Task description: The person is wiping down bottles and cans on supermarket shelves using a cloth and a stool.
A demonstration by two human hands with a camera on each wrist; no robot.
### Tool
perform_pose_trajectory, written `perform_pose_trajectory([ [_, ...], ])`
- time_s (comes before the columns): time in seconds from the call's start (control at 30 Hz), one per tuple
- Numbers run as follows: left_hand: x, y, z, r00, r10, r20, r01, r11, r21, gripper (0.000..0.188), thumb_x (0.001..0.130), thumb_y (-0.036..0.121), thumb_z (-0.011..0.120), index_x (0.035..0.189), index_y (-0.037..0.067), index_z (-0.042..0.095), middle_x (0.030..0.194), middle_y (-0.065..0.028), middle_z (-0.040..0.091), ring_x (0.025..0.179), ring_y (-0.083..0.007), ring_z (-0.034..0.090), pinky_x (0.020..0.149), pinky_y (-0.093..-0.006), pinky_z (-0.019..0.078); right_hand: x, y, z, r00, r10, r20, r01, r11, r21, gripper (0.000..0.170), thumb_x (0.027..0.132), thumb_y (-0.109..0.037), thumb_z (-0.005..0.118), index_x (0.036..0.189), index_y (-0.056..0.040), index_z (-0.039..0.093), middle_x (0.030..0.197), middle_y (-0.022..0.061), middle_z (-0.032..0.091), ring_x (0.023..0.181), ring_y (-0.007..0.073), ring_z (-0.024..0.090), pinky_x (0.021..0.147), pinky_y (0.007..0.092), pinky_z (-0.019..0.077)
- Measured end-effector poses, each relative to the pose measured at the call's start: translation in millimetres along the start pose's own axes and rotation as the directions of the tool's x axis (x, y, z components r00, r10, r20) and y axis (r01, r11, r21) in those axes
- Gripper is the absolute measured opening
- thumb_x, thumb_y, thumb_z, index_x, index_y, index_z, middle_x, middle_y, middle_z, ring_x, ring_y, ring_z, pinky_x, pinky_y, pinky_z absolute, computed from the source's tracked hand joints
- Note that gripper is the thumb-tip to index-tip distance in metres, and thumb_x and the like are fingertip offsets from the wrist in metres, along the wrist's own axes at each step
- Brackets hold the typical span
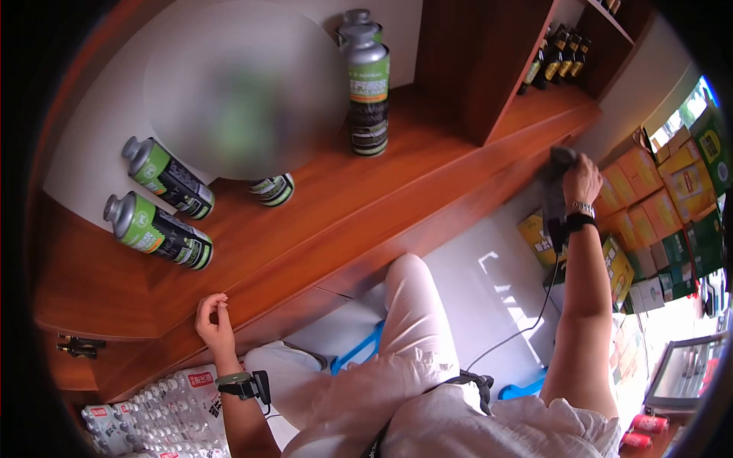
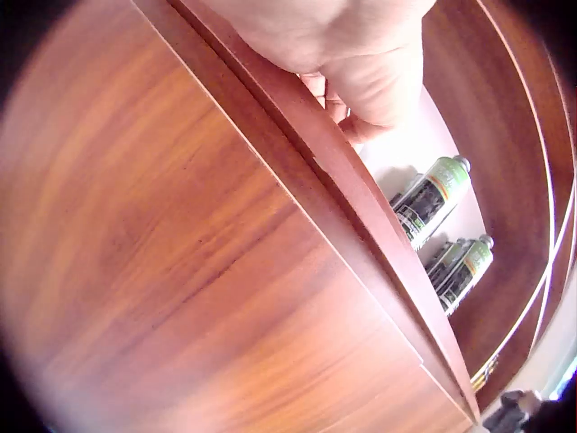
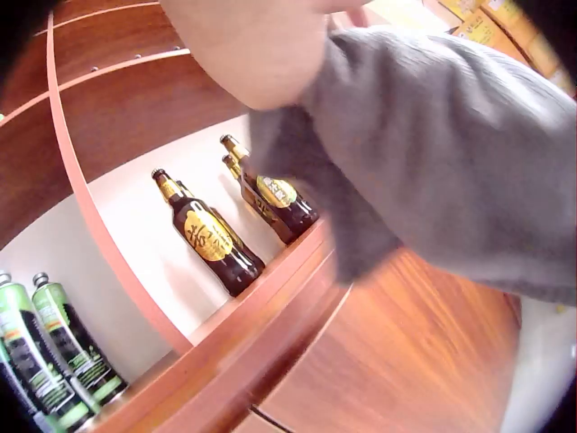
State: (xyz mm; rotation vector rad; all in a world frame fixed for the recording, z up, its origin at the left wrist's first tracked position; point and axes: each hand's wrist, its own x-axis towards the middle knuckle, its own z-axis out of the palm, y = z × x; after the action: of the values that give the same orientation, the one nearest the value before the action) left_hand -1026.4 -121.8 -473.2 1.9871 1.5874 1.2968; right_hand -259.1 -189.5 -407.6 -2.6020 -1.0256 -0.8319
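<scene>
At the far right end of the wooden cabinet, my right hand grips a dark grey cloth. In the right wrist view the grey cloth hangs in folds from the hand, in front of the cabinet edge. Dark beer bottles with gold labels stand on the shelf beside it. My left hand is at the shelf's front edge on the left, its fingers loosely bent and holding nothing. The left wrist view shows that hand over the ledge, near green and black cans.
Several green and black cans with silver tops stand along the shelf. Stacked yellow and green boxes are on the right. Shrink-wrapped water bottles lie at lower left. A blue stool is by the person's legs.
</scene>
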Motion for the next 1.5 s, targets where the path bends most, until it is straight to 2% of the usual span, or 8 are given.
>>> perform_pose_trajectory([
  [0.17, -1.1, -4.1, 4.4, 0.998, 0.068, -0.015, -0.068, 0.997, 0.045, 0.015, 0.089, -0.007, 0.056, 0.098, -0.001, 0.066, 0.097, -0.0094, 0.068, 0.082, -0.0183, 0.064, 0.071, -0.0281, 0.0508, -70.5, 56.9, 51.7, 0.686, -0.258, 0.680, 0.363, 0.932, -0.012, 0.043, 0.089, -0.011, 0.049, 0.128, -0.0151, 0.063, 0.110, 0.0151, 0.071, 0.119, 0.0281, 0.062, 0.104, 0.0454, 0.0455],
  [0.67, 0.9, 1.2, 11.7, 0.991, 0.133, -0.016, -0.133, 0.990, 0.044, 0.015, 0.090, -0.007, 0.056, 0.097, -0.001, 0.067, 0.095, -0.0107, 0.067, 0.084, -0.0209, 0.064, 0.074, -0.0305, 0.0517, -132.0, 96.3, 29.1, 0.988, 0.153, 0.023, -0.154, 0.962, 0.226, 0.024, 0.088, -0.018, 0.056, 0.100, -0.0023, 0.070, 0.103, 0.0206, 0.068, 0.104, 0.0395, 0.064, 0.096, 0.0479, 0.0491],
  [0.77, 0.7, 8.8, 1.7, 0.997, 0.071, -0.004, -0.071, 0.997, 0.043, 0.013, 0.089, -0.005, 0.057, 0.095, 0.001, 0.068, 0.094, -0.0100, 0.067, 0.087, -0.0220, 0.065, 0.078, -0.0310, 0.0518, -150.5, 122.1, 63.4, 0.578, -0.202, 0.790, 0.462, 0.880, -0.113, 0.024, 0.089, -0.016, 0.053, 0.101, -0.0026, 0.069, 0.112, 0.0213, 0.069, 0.105, 0.0373, 0.066, 0.099, 0.0494, 0.0471],
  [0.83, 1.1, 9.7, 0.9, 0.996, 0.085, -0.034, -0.084, 0.996, 0.025, 0.011, 0.089, -0.004, 0.059, 0.094, 0.001, 0.068, 0.091, -0.0090, 0.068, 0.086, -0.0206, 0.065, 0.079, -0.0308, 0.0515, -152.5, 98.5, 41.5, 0.937, 0.153, 0.313, -0.221, 0.955, 0.196, 0.030, 0.094, -0.024, 0.052, 0.110, -0.0031, 0.067, 0.122, 0.0232, 0.063, 0.114, 0.0382, 0.062, 0.097, 0.0490, 0.0490],
  [0.9, 0.9, 9.4, 0.6, 0.997, 0.055, -0.059, -0.059, 0.996, -0.070, 0.008, 0.090, -0.002, 0.063, 0.094, 0.002, 0.069, 0.089, -0.0070, 0.069, 0.085, -0.0180, 0.066, 0.076, -0.0284, 0.0509, -161.5, 187.2, 153.2, 0.840, -0.503, 0.204, 0.541, 0.804, -0.247, 0.050, 0.093, -0.028, 0.059, 0.137, -0.0049, 0.054, 0.136, 0.0223, 0.057, 0.124, 0.0407, 0.055, 0.105, 0.0470, 0.0454],
  [1.1, 2.2, 14.0, -9.1, 0.989, -0.026, -0.145, -0.004, 0.979, -0.205, 0.015, 0.091, -0.003, 0.064, 0.105, 0.001, 0.067, 0.101, -0.0059, 0.070, 0.088, -0.0128, 0.066, 0.078, -0.0250, 0.0516, -147.5, 97.5, 77.3, 0.707, -0.030, 0.706, -0.674, 0.271, 0.687, 0.042, 0.095, -0.025, 0.053, 0.131, -0.0039, 0.058, 0.123, 0.0196, 0.065, 0.105, 0.0379, 0.065, 0.097, 0.0458, 0.0509],
  [1.23, 24.8, 21.3, -17.8, 0.957, -0.073, -0.282, 0.001, 0.969, -0.248, 0.048, 0.091, -0.001, 0.067, 0.136, 0.004, 0.050, 0.126, -0.0094, 0.061, 0.109, -0.0154, 0.061, 0.090, -0.0274, 0.0490, -143.6, 62.7, 99.4, 0.756, -0.242, 0.608, 0.089, 0.958, 0.271, 0.038, 0.098, -0.020, 0.052, 0.130, 0.0000, 0.059, 0.117, 0.0200, 0.069, 0.103, 0.0330, 0.068, 0.092, 0.0420, 0.0515],
  [1.5, 90.4, 21.9, -23.1, 0.944, -0.093, -0.318, -0.033, 0.928, -0.371, 0.097, 0.078, 0.009, 0.084, 0.154, 0.007, 0.024, 0.149, -0.0212, 0.041, 0.134, -0.0306, 0.047, 0.114, -0.0432, 0.0374, -170.6, -132.0, -32.4, 0.917, -0.344, 0.203, -0.136, 0.209, 0.968, 0.042, 0.094, 0.003, 0.054, 0.136, 0.0002, 0.052, 0.132, 0.0136, 0.060, 0.124, 0.0223, 0.055, 0.110, 0.0335, 0.0373],
])
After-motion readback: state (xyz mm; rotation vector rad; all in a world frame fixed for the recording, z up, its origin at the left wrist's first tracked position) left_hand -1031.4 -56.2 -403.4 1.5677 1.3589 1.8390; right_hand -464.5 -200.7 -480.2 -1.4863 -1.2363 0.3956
